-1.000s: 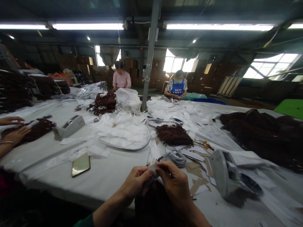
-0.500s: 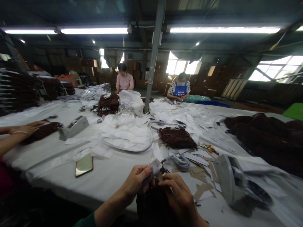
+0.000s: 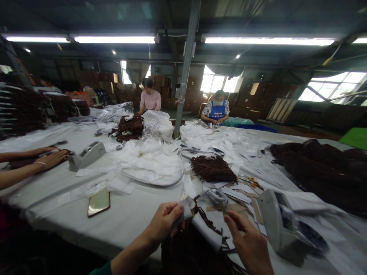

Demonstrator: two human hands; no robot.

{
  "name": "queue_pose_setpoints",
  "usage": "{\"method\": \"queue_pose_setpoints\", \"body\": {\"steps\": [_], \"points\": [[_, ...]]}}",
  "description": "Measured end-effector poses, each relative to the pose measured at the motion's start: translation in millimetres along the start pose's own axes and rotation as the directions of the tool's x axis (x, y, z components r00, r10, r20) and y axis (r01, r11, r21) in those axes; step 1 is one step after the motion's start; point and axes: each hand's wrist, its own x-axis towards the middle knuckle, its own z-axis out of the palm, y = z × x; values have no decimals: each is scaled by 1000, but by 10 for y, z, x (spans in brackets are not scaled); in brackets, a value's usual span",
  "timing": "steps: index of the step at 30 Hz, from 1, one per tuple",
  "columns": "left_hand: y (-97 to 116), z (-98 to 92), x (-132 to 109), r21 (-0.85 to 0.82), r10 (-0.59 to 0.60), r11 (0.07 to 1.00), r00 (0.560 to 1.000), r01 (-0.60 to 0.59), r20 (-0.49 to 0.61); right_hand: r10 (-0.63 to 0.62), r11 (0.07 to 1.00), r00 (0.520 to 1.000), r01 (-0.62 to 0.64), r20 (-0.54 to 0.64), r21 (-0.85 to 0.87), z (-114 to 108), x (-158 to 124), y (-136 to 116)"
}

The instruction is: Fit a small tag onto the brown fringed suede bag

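A dark brown fringed textile [image 3: 183, 250] hangs at the table's near edge, right below me. My left hand [image 3: 164, 221] pinches a whitish paper or ribbon strip [image 3: 187, 206] at the textile's top edge. A white paper-like band [image 3: 207, 232] lies across the textile, its fringe strands showing beside it. Off to the right, my right hand [image 3: 248, 236] is apart from the textile, thumb and fingers closed on a small brown strip [image 3: 223, 208] that looks like card. Behind the hands lies a roll of grey ribbon [image 3: 217, 197].
A grey tape dispenser [image 3: 276, 221] stands at the right, another tape dispenser [image 3: 87, 156] at the left. A phone [image 3: 99, 202], a brown fringed bundle [image 3: 213, 168], card scraps and a dark pile [image 3: 318, 168] lie about. A co-worker's hands [image 3: 51, 158] are at left; two people work across the table.
My right hand has moved right, away from the textile, and the white band now shows. My left hand stays about where it was. The co-worker's hand at left has shifted right.
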Motion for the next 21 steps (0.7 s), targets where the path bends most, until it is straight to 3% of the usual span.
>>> {"method": "queue_pose_setpoints", "body": {"steps": [5, 11, 17, 21], "points": [[4, 54, -6, 60, 34, 998, 998, -36, 47, 91, 955, 979, -138, 183, 265, 58, -195, -579], [-11, 50, -35, 82, 45, 995, 997, -50, 56, -8, 890, 943, -144, 331, 433, 205, -212, -900], [-43, 61, -72, 165, 113, 980, 993, -115, 16, -57, 951, 983, 1, 172, 309, 312, -216, -994], [-41, 25, -126, 182, 102, 977, 993, -110, 54, -89, 945, 978, 24, 188, 326, 299, -268, -980]]}}
